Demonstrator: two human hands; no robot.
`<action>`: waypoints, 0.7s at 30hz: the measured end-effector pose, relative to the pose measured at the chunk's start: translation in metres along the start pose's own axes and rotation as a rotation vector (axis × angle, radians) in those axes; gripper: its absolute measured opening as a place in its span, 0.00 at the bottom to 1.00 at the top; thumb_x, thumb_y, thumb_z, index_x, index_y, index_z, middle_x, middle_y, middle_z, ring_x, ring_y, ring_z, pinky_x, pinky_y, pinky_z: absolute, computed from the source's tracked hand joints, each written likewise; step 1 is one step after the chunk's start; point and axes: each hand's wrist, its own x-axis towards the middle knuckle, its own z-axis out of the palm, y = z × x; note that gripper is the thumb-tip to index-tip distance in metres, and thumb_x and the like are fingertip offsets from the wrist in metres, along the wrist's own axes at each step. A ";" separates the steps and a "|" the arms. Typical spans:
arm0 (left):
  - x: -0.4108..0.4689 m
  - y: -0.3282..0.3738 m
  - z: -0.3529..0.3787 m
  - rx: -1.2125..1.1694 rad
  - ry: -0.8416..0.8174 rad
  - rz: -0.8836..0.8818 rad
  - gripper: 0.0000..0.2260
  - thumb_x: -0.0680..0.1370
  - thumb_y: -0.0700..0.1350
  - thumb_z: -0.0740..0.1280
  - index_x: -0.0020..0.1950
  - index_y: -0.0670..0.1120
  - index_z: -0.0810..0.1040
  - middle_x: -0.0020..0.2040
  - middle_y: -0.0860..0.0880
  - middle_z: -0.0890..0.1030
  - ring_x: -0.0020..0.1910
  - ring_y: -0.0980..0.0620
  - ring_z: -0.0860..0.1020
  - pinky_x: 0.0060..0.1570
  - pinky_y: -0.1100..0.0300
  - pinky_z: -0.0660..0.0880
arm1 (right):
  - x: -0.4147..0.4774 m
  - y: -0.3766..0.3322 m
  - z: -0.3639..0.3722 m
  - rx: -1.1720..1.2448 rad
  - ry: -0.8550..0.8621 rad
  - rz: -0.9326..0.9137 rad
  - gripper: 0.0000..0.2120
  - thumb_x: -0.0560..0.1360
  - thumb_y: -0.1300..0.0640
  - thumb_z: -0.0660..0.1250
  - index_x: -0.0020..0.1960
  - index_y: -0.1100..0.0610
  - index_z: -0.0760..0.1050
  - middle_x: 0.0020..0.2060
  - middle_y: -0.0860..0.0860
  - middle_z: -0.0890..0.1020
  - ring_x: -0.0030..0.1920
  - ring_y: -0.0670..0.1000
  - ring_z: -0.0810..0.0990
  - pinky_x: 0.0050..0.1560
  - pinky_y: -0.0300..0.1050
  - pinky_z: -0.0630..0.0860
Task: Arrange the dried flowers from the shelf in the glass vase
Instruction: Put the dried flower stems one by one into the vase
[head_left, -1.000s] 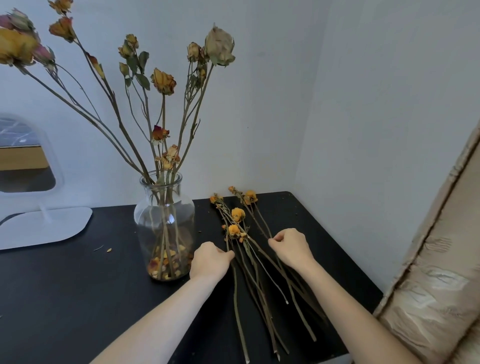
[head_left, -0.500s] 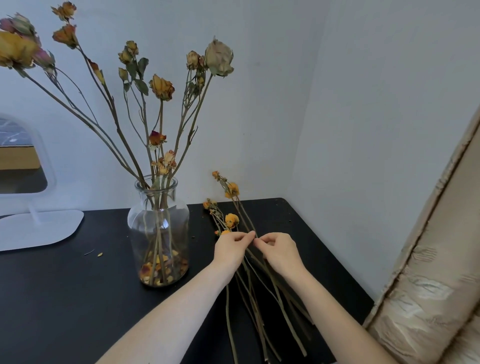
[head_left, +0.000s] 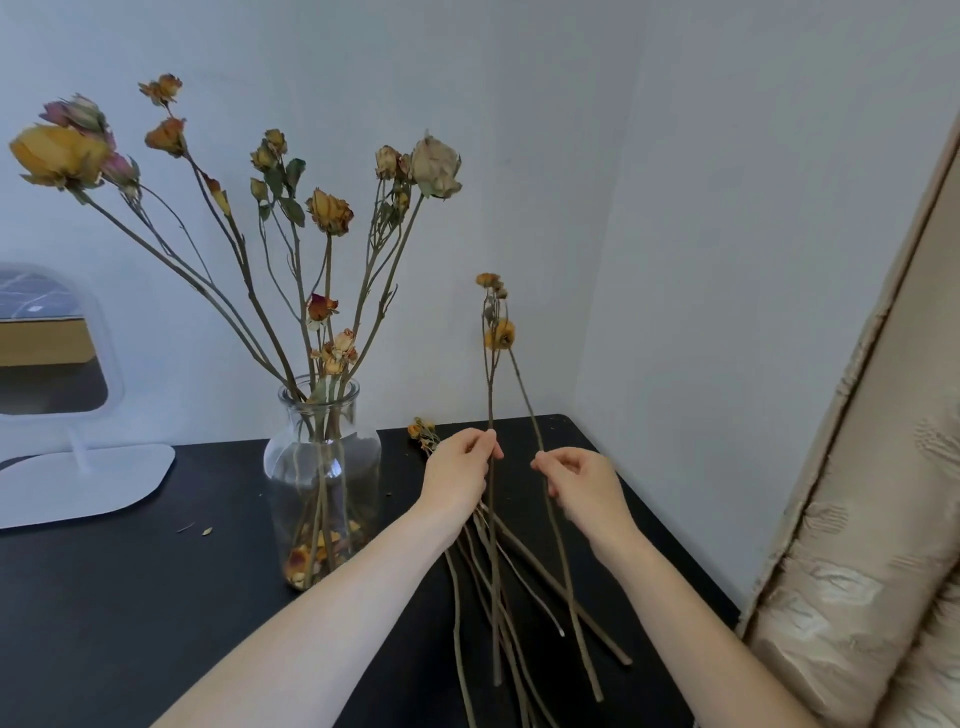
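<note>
A clear glass vase (head_left: 322, 467) stands on the black shelf top (head_left: 130, 597) and holds several tall dried roses (head_left: 332, 213). To its right my left hand (head_left: 460, 473) pinches one thin stem (head_left: 490, 395) that rises upright to a small orange bud. My right hand (head_left: 582, 486) pinches a second stem (head_left: 524, 395) topped by a yellow bloom (head_left: 500, 335). Both stems are lifted off the shelf top at the flower end. Several more dried stems (head_left: 498, 597) lie flat under my hands, with a small flower head (head_left: 422, 432) showing behind my left hand.
A white mirror on a flat stand (head_left: 78, 473) sits at the back left. Fallen petals lie in the vase's bottom, and crumbs (head_left: 200, 530) dot the black surface. Grey walls meet in a corner behind. A beige patterned curtain (head_left: 872, 519) hangs past the right edge.
Both hands have picked a stem each out of the lying bunch, raised them upright and drawn them apart. The camera has tilted up a little.
</note>
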 end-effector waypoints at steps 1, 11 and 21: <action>-0.001 0.004 -0.002 0.015 -0.008 0.025 0.13 0.81 0.46 0.56 0.41 0.45 0.74 0.26 0.52 0.65 0.20 0.58 0.62 0.24 0.65 0.60 | 0.001 -0.004 -0.002 0.015 0.022 -0.011 0.05 0.75 0.53 0.65 0.44 0.50 0.79 0.30 0.44 0.76 0.32 0.42 0.74 0.34 0.35 0.68; -0.034 0.044 -0.038 0.220 -0.076 0.388 0.11 0.81 0.47 0.56 0.41 0.48 0.74 0.27 0.56 0.67 0.26 0.60 0.67 0.29 0.69 0.62 | 0.000 -0.046 -0.013 0.159 0.187 -0.179 0.07 0.77 0.54 0.61 0.50 0.54 0.77 0.33 0.45 0.75 0.35 0.43 0.74 0.36 0.36 0.68; -0.100 0.075 -0.108 0.249 -0.198 0.581 0.12 0.74 0.58 0.56 0.42 0.57 0.76 0.26 0.54 0.66 0.26 0.56 0.63 0.26 0.63 0.60 | -0.012 -0.067 -0.002 0.172 0.144 -0.282 0.07 0.78 0.55 0.60 0.44 0.50 0.76 0.32 0.47 0.75 0.35 0.44 0.75 0.39 0.38 0.70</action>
